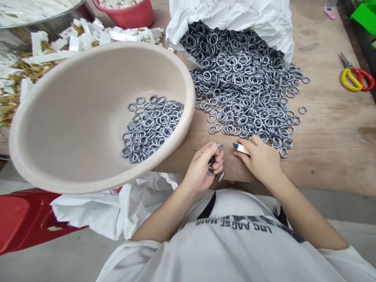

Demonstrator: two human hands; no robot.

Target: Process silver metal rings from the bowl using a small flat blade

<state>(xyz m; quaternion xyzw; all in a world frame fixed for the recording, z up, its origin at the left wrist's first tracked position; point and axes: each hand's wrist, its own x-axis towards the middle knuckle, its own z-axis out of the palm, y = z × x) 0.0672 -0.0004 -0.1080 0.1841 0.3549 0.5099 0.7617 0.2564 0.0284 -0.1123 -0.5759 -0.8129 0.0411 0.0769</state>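
Observation:
My left hand (204,166) is closed on a few grey metal rings (214,160) at the table's front edge. My right hand (261,158) is closed round a small metal blade tool (240,148), whose tip points left towards the left hand. Just beyond both hands lies a big heap of grey metal rings (241,90) spilling from a white plastic bag (232,19). To the left, a large beige bowl (73,113) holds a smaller pile of the same rings (151,127).
White plastic pieces and yellowish bits (44,51) are piled at the back left beside a red tub (129,13). Scissors with yellow and red handles (355,76) lie at the far right. A crumpled white bag (96,211) and a red stool (26,219) sit below the table's edge.

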